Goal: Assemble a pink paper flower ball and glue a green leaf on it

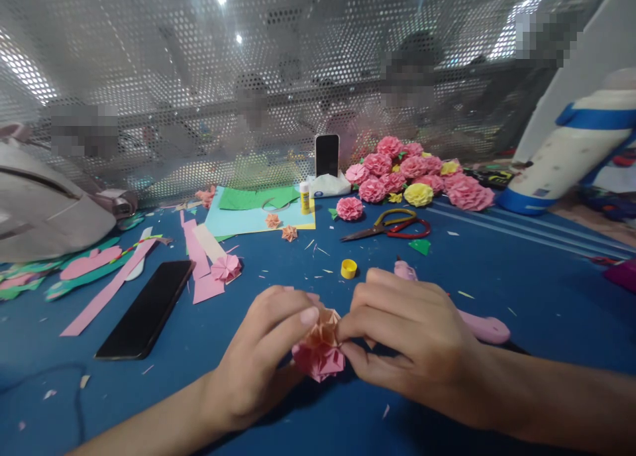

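Observation:
Both my hands meet low over the blue table (pixel 521 277) around a pink folded paper flower (pixel 320 353). My left hand (pixel 263 356) curls round its left side, thumb pressed on the top petals. From the right, my right hand (pixel 412 340) pinches the flower with its fingertips. Just behind my right hand lies a pink tool (pixel 477 325), partly hidden by it. A yellow cap (pixel 348 268) sits a little beyond my hands.
A black phone (pixel 146 310) lies at the left beside pink paper strips (pixel 106 293) and a small pink flower (pixel 226 268). Scissors (pixel 390 226), a glue stick (pixel 305 197), coloured sheets (pixel 258 214) and a heap of paper flowers (pixel 412 174) lie farther back. A perforated screen (pixel 199 78) closes off the far side.

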### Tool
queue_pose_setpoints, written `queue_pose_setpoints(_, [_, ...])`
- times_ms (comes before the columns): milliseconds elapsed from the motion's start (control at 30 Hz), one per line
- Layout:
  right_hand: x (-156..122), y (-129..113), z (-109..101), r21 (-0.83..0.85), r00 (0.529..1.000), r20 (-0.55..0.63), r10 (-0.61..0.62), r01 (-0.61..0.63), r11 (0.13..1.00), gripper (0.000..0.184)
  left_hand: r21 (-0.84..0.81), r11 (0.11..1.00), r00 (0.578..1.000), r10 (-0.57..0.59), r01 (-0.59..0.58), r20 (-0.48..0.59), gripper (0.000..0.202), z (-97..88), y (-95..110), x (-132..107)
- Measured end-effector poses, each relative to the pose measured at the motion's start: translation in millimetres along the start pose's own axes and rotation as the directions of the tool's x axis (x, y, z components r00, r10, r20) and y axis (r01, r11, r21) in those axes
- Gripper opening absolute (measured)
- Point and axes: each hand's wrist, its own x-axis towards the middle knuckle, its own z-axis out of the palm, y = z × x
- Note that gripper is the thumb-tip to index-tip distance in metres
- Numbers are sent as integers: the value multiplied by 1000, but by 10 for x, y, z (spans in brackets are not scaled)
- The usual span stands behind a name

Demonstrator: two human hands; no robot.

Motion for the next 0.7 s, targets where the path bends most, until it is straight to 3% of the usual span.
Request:
queue_pose_setpoints(167, [24,20,-34,41,1000,-4,-9,9,999,8,-60,991,992,-114,117,55,73,2,-25,-16])
queue_pose_setpoints(400, [8,-14,-63,15,999,35,-19,18,1000,3,-32,995,992,-96,99,77,77,3,-26,-42])
queue_pose_setpoints(700, [-5,-58,-31,-163,996,80,36,-22,986,8,120,991,992,-70,57,101,62,25,-23,-51])
